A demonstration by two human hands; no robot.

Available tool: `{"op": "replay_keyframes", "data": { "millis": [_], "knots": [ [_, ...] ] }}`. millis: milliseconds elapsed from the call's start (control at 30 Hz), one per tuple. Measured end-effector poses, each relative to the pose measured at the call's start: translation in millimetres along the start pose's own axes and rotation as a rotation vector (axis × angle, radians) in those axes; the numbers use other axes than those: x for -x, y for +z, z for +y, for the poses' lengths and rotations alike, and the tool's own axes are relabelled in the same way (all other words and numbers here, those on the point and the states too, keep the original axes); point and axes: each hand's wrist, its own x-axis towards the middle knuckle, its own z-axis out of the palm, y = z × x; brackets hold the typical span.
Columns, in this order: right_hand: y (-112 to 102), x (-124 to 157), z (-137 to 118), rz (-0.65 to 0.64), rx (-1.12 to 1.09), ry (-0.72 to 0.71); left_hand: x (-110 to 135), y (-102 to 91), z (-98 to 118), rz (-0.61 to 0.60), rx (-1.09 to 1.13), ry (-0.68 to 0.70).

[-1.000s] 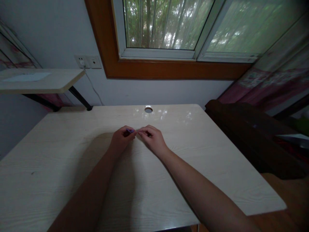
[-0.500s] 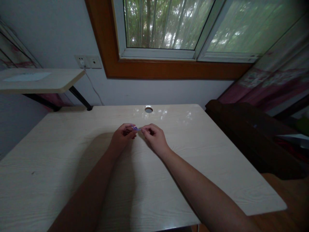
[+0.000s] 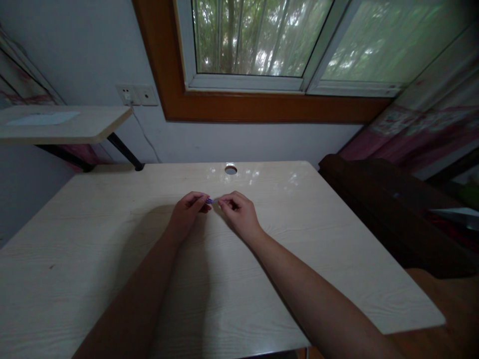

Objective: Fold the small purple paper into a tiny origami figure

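Between my two hands is a small purple cord-like piece, mostly hidden by the fingers, its exact kind too small to make out. My left hand is closed, thumb and fingers pinching the bunched part of it. A thin end runs rightward to my right hand, whose thumb and forefinger are pinched on it. Both hands are over the far middle of the pale wood-grain desk.
A round cable hole lies beyond the hands near the desk's back edge. At the left a raised shelf stands on black legs. A white cable hangs from the wall socket. Dark wooden furniture stands to the right.
My left thumb and fingers have closed further over the purple piece, so less of it shows. The right hand has hardly moved.
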Motion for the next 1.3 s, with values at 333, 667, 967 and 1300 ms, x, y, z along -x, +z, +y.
{"op": "replay_keyframes", "data": {
  "millis": [333,667,967,1300],
  "knots": [
    [0,-2,0,-0.006,-0.062,0.041,2,0.9,4,-0.007,-0.019,0.013],
    [2,-1,5,-0.097,-0.084,0.071,1,0.7,3,-0.048,-0.064,0.013],
    [7,0,17,-0.036,-0.179,0.176,1,3.1,1,-0.061,-0.047,0.033],
    [4,0,8,-0.071,-0.114,0.126,0,2.2,-4,-0.039,-0.07,0.064]
  ]
}}
